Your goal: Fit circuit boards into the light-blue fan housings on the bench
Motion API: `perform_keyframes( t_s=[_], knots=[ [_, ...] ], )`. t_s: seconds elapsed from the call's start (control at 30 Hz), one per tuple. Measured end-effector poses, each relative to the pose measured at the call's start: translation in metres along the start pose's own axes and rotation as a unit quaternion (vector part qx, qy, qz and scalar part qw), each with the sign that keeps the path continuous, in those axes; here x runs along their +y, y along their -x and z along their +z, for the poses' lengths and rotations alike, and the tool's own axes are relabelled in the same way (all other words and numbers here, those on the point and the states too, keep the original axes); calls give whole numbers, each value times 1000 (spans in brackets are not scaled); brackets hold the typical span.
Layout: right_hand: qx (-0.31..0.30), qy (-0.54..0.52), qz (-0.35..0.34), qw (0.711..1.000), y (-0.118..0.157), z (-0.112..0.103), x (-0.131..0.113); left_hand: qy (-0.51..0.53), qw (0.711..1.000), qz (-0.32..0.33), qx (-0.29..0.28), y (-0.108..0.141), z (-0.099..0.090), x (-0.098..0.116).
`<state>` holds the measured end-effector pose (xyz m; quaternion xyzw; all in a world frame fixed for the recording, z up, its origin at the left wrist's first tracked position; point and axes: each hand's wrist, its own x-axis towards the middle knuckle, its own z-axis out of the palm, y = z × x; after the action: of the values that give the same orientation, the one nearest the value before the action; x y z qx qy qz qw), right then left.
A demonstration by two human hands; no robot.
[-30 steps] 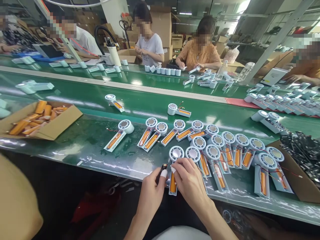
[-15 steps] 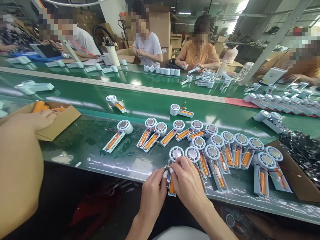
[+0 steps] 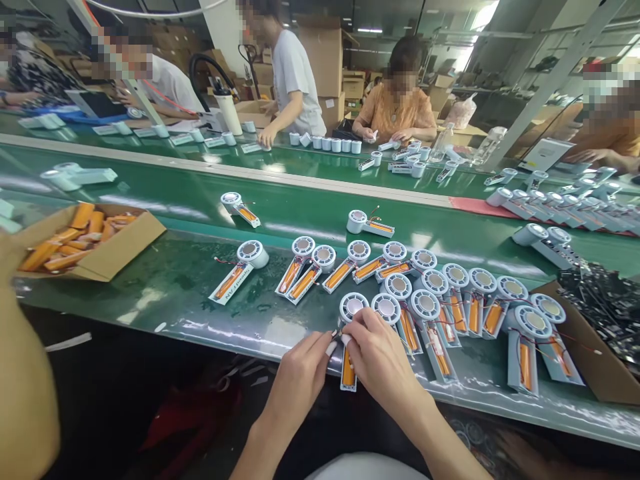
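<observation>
A white handheld fan point(image 3: 353, 305) lies at the near edge of the bench, its round head away from me and its open handle towards me. An orange battery point(image 3: 349, 371) shows in the handle. Over the handle, my left hand point(image 3: 303, 370) pinches a small dark wire connector point(image 3: 336, 333). My right hand point(image 3: 377, 350) is closed at the same spot, fingertips pressed on the wire end beside it. Fingers hide most of the wires, so whether the two ends are joined cannot be seen. Several similar fans point(image 3: 425, 305) with orange batteries lie close to my right hand.
A cardboard box point(image 3: 123, 247) of orange batteries stands left, beside a neighbour's arm point(image 3: 27, 380). Another box point(image 3: 583, 343) with dark parts is at right. Beyond runs a green conveyor point(image 3: 290, 200) carrying fans. Several people work across it.
The neighbour's hand has drawn back left from the battery box. Across the line, a person in white now reaches down to a fan. Fans on the conveyor shifted slightly right. My hands stay pinched together.
</observation>
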<state>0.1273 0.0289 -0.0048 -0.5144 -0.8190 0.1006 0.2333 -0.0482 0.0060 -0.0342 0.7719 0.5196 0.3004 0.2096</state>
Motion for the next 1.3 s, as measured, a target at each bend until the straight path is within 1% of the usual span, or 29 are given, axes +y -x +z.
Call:
perform_keyframes(
  t_s=[0.1, 0.2, 0.3, 0.37, 0.43, 0.53, 0.6, 0.67, 0.73, 0.8, 0.9, 1.07, 1.23, 1.3],
  knots=[
    [-16, -31, -3, 999, -1, -5, 6, 37, 998, -2, -41, -8, -10, -2],
    [-47, -63, -27, 997, -1, -10, 9, 69, 995, -5, -76, -14, -16, -2],
    [-47, -77, -35, 995, 0, -9, 8, 79, 993, -4, -90, -17, -18, -1],
    [-38, -72, -35, 996, 0, -9, 8, 85, 993, -7, -86, -17, -17, 0],
    [-39, -75, -37, 996, -1, -11, 9, 98, 992, -24, -75, -15, -14, 1],
    [-54, -121, -33, 991, 1, -24, 11, 118, 990, -63, -43, -10, -8, 4],
    [-66, -137, -44, 987, 4, -34, 11, 120, 989, -90, -9, -4, -3, 5],
    [-86, -102, -76, 988, 9, -40, 9, 119, 986, -115, 23, 0, 2, 6],
    [-111, -40, -115, 986, 12, -38, 5, 128, 981, -142, 40, 3, 5, 8],
    [-130, 9, -134, 982, 13, -32, 1, 141, 975, -163, 43, 5, 5, 11],
    [-144, 23, -136, 980, 10, -26, 0, 154, 973, -165, 48, 5, 3, 14],
    [-158, -9, -145, 977, 5, -33, 5, 140, 980, -142, 23, 5, -2, 16],
    [-178, 43, -153, 971, -1, -35, 1, 137, 981, -138, 12, 3, -3, 18],
    [-183, 46, -154, 970, -4, -34, 0, 140, 980, -140, 8, 2, -3, 17]
  ],
)
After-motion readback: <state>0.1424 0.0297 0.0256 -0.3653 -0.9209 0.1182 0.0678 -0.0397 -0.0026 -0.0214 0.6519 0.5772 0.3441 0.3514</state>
